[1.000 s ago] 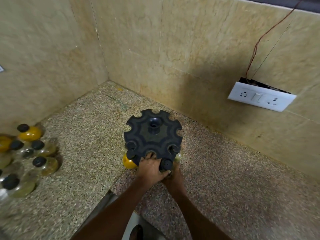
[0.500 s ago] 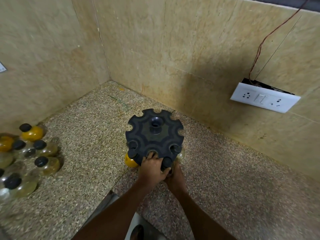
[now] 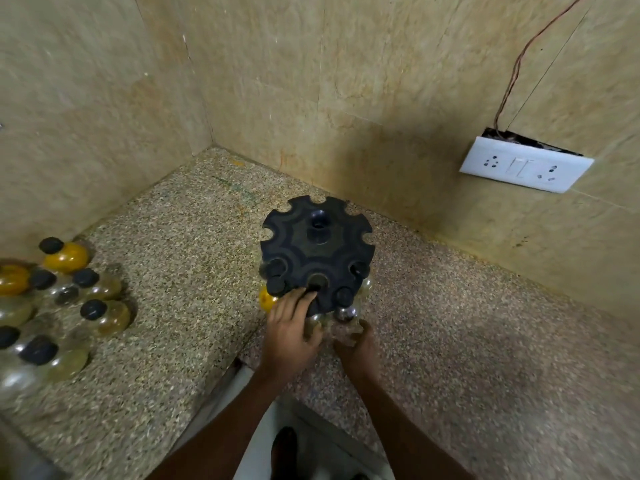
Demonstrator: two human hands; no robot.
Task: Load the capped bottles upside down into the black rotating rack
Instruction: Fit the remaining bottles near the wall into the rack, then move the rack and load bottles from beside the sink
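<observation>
Hands work at the near edge of a black rotating rack (image 3: 317, 252), which stands on a speckled stone tabletop (image 3: 450, 323) in a tiled corner. The left hand (image 3: 289, 332) reaches from 6 o'clock, fingers curled onto the rack's rim beside an empty notch; whether its grip is closed on anything cannot be told. The right hand (image 3: 356, 344) sits lower at about 5 o'clock, wrapped around a clear bottle (image 3: 341, 322) whose body hangs under the disc.

Several notches on the near side already carry black caps poking up through the disc, with one yellow-filled bottle (image 3: 267, 301) showing at 7 o'clock under the rim. The far notches, from 10 through 2 o'clock, look vacant.

To seat this bottle well, the neck likely needs to slide squarely into the notch from outside, cap above the disc, while the left hand braces the rack so it does not spin away. A gentle turn afterwards would bring an empty notch to the front.

Waiting bottles (image 3: 65, 292), some amber, some clear, all black-capped, cluster at 9 o'clock, well apart from the rack. A white switch plate (image 3: 524, 164) hangs loose on the wall at 2 o'clock. No brand, label or legible writing shows anywhere.
</observation>
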